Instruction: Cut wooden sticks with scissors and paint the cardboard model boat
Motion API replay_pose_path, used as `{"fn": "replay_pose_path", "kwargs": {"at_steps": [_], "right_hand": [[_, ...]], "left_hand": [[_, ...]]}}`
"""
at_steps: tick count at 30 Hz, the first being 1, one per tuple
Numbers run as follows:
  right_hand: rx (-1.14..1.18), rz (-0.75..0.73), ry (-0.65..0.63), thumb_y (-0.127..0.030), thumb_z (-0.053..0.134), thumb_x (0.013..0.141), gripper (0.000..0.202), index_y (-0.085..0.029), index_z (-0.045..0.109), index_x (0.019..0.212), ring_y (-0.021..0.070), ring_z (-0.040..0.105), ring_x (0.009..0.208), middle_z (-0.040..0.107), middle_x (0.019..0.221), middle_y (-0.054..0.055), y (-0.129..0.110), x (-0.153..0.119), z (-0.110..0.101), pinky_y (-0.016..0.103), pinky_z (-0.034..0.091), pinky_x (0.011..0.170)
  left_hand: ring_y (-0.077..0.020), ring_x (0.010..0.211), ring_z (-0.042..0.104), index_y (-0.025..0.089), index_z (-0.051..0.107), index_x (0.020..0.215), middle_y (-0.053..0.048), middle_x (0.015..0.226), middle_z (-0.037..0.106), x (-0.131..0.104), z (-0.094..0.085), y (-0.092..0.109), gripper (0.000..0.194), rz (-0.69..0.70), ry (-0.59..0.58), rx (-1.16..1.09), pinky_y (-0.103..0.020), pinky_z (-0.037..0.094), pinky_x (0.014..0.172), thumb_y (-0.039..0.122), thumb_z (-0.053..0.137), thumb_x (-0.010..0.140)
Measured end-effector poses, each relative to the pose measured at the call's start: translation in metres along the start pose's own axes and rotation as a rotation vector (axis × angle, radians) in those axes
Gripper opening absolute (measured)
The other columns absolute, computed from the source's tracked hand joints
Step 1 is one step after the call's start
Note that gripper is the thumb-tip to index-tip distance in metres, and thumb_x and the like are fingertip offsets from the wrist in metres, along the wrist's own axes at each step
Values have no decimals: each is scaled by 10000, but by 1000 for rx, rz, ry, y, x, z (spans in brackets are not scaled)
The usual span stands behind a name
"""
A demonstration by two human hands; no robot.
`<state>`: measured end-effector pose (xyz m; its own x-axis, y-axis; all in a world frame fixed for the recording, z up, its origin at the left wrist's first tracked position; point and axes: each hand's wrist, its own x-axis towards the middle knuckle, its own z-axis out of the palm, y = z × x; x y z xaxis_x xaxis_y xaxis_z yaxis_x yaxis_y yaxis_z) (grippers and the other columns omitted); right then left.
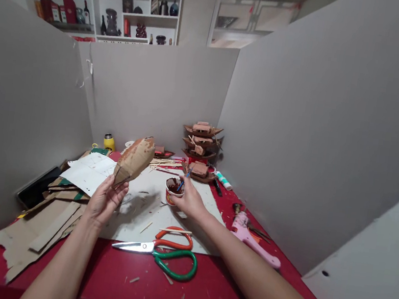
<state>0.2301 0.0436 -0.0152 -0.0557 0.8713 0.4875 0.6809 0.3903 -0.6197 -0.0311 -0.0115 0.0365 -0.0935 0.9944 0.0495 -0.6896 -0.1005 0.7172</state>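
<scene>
My left hand (106, 200) holds up a tan cardboard boat hull (135, 160) by its lower end, with reddish-brown patches along its upper side. Over the white sheet (137, 220), my right hand (188, 198) is closed at a paper cup (168, 195) with dark brown paint inside. A blue brush (181, 184) stands in the cup, its upper end by my right fingers. Whether the fingers pinch the brush as well as the cup is hard to make out.
Scissors (148, 247) lie in front. Cardboard pieces (51, 227) and a white paper (88, 171) are at left. Brown model boats (200, 142) are stacked behind; a pink glue gun (253, 243) lies right. Grey panels (156, 89) surround the red table (121, 282).
</scene>
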Motion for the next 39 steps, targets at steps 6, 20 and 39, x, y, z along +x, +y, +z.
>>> {"fn": "replay_pose_path", "kwargs": {"at_steps": [6,20,39], "right_hand": [[34,-28,-19,-262,699,653,631,-194,474,1239,268,578,1082,609,1174,106,0,2,-1,391,444,906],[358,-63,375,-404,511,902,301,-195,623,1086,240,652,994,698,1057,98,-10,-15,-40,395,524,835],[893,-89,221,-436,534,920,293,-223,679,1061,195,672,804,723,887,60,-57,-39,-54,308,555,623]], "left_hand": [[-147,654,702,126,633,905,-70,759,726,1,1,-4,108,-15,26,9,-236,593,625,115,529,879],[-177,718,720,124,614,942,-106,831,731,2,2,-7,116,-47,19,-23,-249,597,641,118,512,887],[-207,756,722,101,593,1066,-141,857,736,4,-1,-6,231,-105,-22,-92,-305,601,689,118,486,862]]}}
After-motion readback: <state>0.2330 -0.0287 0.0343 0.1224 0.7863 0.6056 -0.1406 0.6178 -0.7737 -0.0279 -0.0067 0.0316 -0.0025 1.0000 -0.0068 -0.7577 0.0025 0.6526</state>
